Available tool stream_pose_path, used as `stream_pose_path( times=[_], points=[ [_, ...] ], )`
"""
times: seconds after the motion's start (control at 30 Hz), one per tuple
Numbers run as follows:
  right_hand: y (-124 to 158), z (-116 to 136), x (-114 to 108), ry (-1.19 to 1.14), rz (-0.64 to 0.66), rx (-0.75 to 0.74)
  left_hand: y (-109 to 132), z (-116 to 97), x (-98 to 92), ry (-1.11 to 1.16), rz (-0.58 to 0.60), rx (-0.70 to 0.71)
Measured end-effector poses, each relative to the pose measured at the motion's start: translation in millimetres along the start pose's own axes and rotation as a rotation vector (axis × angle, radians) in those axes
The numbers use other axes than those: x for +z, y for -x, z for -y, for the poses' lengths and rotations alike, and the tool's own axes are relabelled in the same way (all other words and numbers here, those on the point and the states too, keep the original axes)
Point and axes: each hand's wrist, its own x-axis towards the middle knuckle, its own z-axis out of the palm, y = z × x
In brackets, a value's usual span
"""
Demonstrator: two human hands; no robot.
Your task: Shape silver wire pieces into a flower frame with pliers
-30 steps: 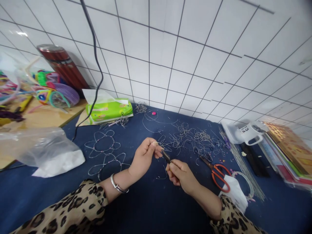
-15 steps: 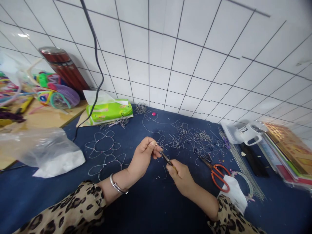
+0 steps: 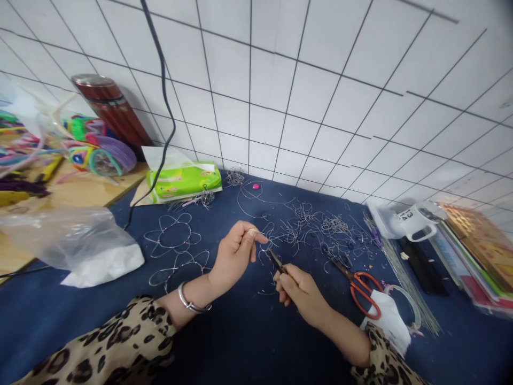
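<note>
Right grip holds pliers, left grip pinches wire. Tangled scraps lie beyond, scissors rightward. Left grip's forefinger has straightened.

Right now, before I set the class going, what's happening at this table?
A person is handling thin wire: the left hand pinches a wire, and the right hand holds pliers with the tip close to the left fingertips. Two flower-shaped wire loops lie to the left, loose wire scraps lie beyond the pliers, and orange-handled scissors rest on the right.
</note>
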Motion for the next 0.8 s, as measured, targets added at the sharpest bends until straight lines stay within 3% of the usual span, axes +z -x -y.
stream_pose_path(
  times=[0.07,0.13,0.43,0.53,0.7,0.8],
  points=[
    [-0.5,-1.3,-1.4,-0.075,0.03,0.029,1.4,0.6,0.2,-0.031,0.009,0.006],
    [-1.5,-1.4,-4.5,-0.006,0.006,0.01,2.1,1.6,0.7,-0.04,0.019,-0.005],
    [-3.2,4.3,-19.6,1.021,-0.324,-0.31,4.1,7.5,6.7,-0.02,0.078,-0.089],
    [-4.3,4.0,-20.8,1.236,-0.401,-0.343,3.4,9.2,6.0,-0.037,0.079,-0.101],
    [-8.0,1.4,-29.9,1.327,-0.334,-0.221,1.8,9.7,3.6,-0.076,0.071,-0.078],
    [-7.9,-0.5,-40.6,1.36,-0.262,-0.146,1.2,10.1,3.5,-0.093,0.141,-0.102]
  ],
)
